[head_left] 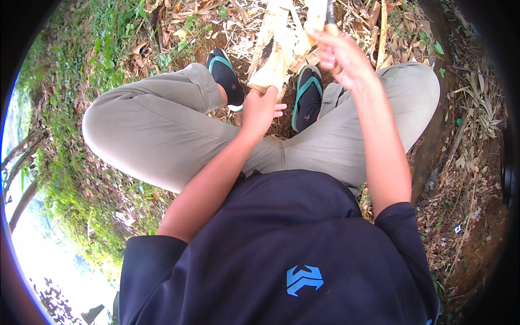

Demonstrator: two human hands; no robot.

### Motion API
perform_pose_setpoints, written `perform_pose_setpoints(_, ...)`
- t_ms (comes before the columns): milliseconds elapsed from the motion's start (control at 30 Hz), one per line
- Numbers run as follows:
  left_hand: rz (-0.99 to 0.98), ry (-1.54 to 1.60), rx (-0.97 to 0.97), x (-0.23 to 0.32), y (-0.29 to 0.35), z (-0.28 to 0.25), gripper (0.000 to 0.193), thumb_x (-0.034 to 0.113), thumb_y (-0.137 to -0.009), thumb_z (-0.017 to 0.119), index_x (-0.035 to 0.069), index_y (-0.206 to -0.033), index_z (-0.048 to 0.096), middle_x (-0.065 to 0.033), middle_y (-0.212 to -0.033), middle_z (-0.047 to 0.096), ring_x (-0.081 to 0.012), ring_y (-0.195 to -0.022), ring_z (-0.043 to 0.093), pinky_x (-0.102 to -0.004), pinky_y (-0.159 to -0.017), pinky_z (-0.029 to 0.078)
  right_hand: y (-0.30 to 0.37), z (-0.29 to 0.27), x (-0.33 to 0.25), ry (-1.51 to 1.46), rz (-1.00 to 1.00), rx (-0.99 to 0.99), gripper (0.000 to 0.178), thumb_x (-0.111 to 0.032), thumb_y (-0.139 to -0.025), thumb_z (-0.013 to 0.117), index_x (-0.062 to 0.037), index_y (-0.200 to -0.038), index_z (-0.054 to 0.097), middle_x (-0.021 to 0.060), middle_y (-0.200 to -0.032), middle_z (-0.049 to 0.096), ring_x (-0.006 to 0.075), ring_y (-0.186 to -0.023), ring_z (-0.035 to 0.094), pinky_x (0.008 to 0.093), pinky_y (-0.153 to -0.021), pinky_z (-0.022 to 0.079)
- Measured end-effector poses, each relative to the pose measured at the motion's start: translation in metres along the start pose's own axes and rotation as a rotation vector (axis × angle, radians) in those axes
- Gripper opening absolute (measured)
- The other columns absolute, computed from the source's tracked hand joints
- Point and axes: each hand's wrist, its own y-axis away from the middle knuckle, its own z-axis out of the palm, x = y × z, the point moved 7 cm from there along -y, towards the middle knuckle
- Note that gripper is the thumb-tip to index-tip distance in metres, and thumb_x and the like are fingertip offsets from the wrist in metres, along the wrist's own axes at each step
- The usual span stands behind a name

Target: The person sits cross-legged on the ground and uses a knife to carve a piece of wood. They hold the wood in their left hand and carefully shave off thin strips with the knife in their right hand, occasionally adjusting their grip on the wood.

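My left hand (260, 111) is closed on the near end of a pale, rough-edged piece of wood (277, 65). The piece slants away from me between my feet, and its far end runs out at the top edge. Off to the right, my right hand (345, 60) is wrapped round the handle of a knife (330, 15). The dark blade points away from me, beside another pale, bright patch of wood. Glare washes out the blade's surroundings, so I cannot tell whether it touches the wood.
A black and teal flip-flop (226, 78) is on my left foot, another (307, 97) on my right. Dry leaves and shavings (238, 24) litter the ground ahead. Green plants (70, 162) grow on the left; a dark log-like edge (433, 146) runs along the right.
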Motion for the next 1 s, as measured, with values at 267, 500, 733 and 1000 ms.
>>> perform_pose_setpoints(267, -0.048, 0.083, 0.051, 0.009, 0.0, 0.0, 0.054, 0.033, -0.094, 0.058, -0.009, -0.125, 0.048, -0.0217, -0.111, 0.069, -0.0291, -0.088, 0.074, -0.0323, -0.071, 0.06, -0.056, -0.089, -0.052, 1.165, -0.488, 0.465, 0.034, -0.03, -0.085, 0.069, 0.0002, -0.102, 0.07, 0.0052, -0.068, 0.063, 0.0133, -0.061, 0.058, 0.0325, -0.056, 0.046)
perform_pose_setpoints(500, -0.084, 0.07, 0.044, 0.016, 0.001, -0.002, 0.061, 0.038, -0.094, 0.054, -0.009, -0.131, 0.043, -0.0265, -0.11, 0.069, -0.0296, -0.091, 0.073, -0.0322, -0.073, 0.059, -0.049, -0.054, -0.003, 0.907, -0.28, 0.325, 0.035, -0.038, -0.082, 0.077, -0.0032, -0.083, 0.069, 0.0016, -0.065, 0.06, 0.0099, -0.056, 0.053, 0.0297, -0.051, 0.043)
perform_pose_setpoints(733, -0.027, 0.143, 0.053, 0.021, 0.001, 0.005, 0.056, 0.037, -0.096, 0.049, -0.014, -0.121, 0.051, -0.0267, -0.096, 0.071, -0.0286, -0.077, 0.074, -0.0325, -0.064, 0.059, -0.054, 0.003, 0.106, 0.624, 0.297, -0.09, 0.042, -0.039, -0.076, 0.084, -0.0047, -0.084, 0.061, -0.0025, -0.057, 0.043, 0.0073, -0.042, 0.034, 0.0271, -0.038, 0.027)
perform_pose_setpoints(1000, 0.0, 0.152, 0.154, 0.028, 0.005, -0.009, 0.055, 0.037, -0.097, 0.044, -0.011, -0.122, 0.05, -0.0265, -0.088, 0.07, -0.0281, -0.073, 0.073, -0.033, -0.062, 0.059, -0.065, -0.007, 0.085, 0.882, 0.151, 0.038, 0.032, -0.031, -0.081, 0.075, -0.0022, -0.087, 0.063, 0.0068, -0.066, 0.057, 0.0172, -0.05, 0.049, 0.0346, -0.05, 0.042)
